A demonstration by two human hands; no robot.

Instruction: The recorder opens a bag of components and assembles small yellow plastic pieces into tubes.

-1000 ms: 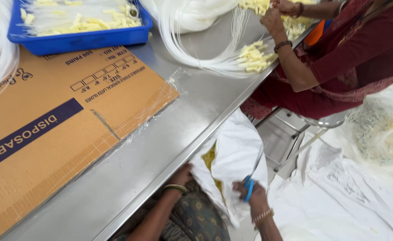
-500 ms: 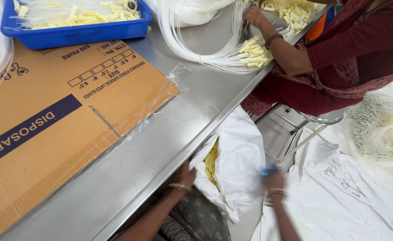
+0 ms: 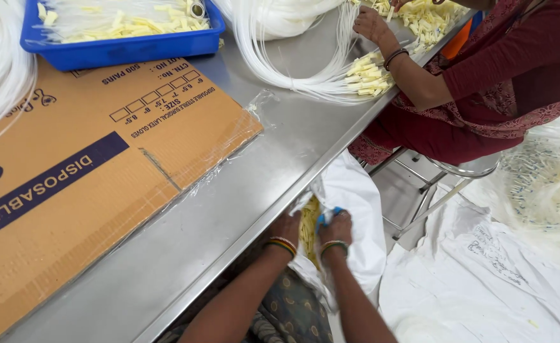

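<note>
Both hands are down below the edge of the shiny metal table (image 3: 242,209), at the mouth of a white bag (image 3: 356,209). The left hand (image 3: 285,227) holds the bag's edge, with its fingers curled around the cloth. The right hand (image 3: 337,228) is just beside it, and its grip is pressed around a small blue thing (image 3: 328,216). It is too hidden to tell what that thing is. Between the two hands, yellow pieces (image 3: 309,225) show inside the open bag. Both wrists wear bangles.

On the table lies a flat brown cardboard box (image 3: 70,190) with clear plastic over it. Behind it sits a blue tray (image 3: 127,47) full of pale yellow pieces and thin white tubes. More white tubes (image 3: 293,57) lie in a big loop on the table.

Another person in a dark red top (image 3: 515,70) sits on a metal stool (image 3: 464,171) at the far end of the table. Their hand (image 3: 372,25) rests by a pile of yellow pieces. White sheets (image 3: 483,273) cover the floor.
</note>
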